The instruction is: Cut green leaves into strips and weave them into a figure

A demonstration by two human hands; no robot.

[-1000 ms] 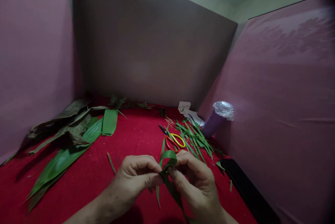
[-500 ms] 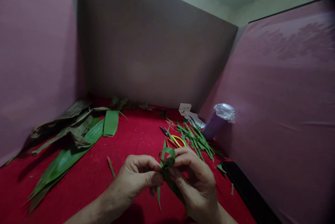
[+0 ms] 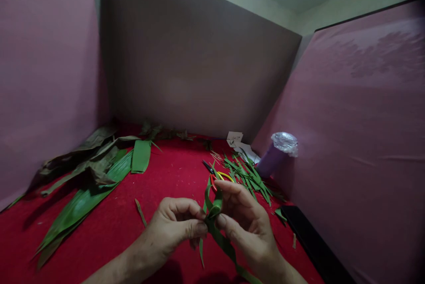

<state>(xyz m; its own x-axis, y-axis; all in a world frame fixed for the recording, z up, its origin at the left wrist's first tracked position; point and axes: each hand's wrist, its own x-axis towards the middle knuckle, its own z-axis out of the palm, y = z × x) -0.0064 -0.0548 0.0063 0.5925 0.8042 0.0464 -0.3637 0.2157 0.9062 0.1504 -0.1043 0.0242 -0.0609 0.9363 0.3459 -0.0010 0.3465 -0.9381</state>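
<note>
Both of my hands meet low in the middle of the view over a red cloth [image 3: 172, 173]. My left hand [image 3: 174, 226] pinches a narrow green leaf strip [image 3: 212, 206] between thumb and forefinger. My right hand [image 3: 247, 226] grips the same strip, its fingers curled round a small loop folded at the top. One loose end of the strip hangs down between my hands, and a longer end trails toward the lower right. Red and yellow scissors [image 3: 221, 177] lie just behind my right hand's fingers, partly hidden by them.
Large green and dried brown leaves [image 3: 89, 178] are piled at the left. A heap of cut green strips [image 3: 249, 178] lies right of the scissors. A purple cup [image 3: 275, 153] covered with plastic film stands by the right wall, white paper scraps [image 3: 239, 142] behind it. A dark flat object [image 3: 312, 239] lies at the right edge.
The loop in the strip has been drawn narrower and more upright. My right hand's fingers have lifted and shifted slightly up along it; my left hand has stayed almost still.
</note>
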